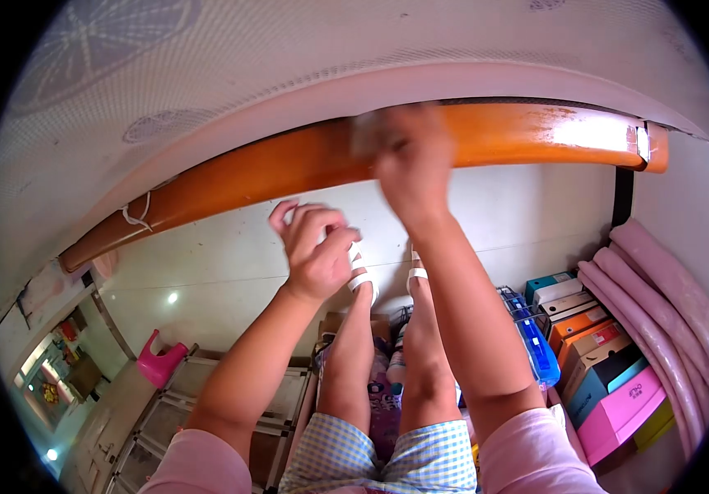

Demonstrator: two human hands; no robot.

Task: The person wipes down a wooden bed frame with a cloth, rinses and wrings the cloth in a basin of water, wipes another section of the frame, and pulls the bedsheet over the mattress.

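A long orange-brown wooden bed rail [289,165] runs across the upper part of the head view, with a glossy patch at its right. My right hand [415,156] is at the rail, smeared by motion, its fingers bent around a small greyish thing [365,134] that touches the wood. What kind of thing it is, the blur hides. Below the rail, my left hand [315,247] hangs in the air with fingers loosely curled and apart, holding nothing. A white cord [136,216] is tied around the rail's left part.
Pale mesh-covered bedding [289,58] lies above the rail. At the right are several box files [593,354], a blue basket [534,339] and pink rolled sheets [659,288]. A pink stool [161,360] and a metal frame [194,395] are at lower left.
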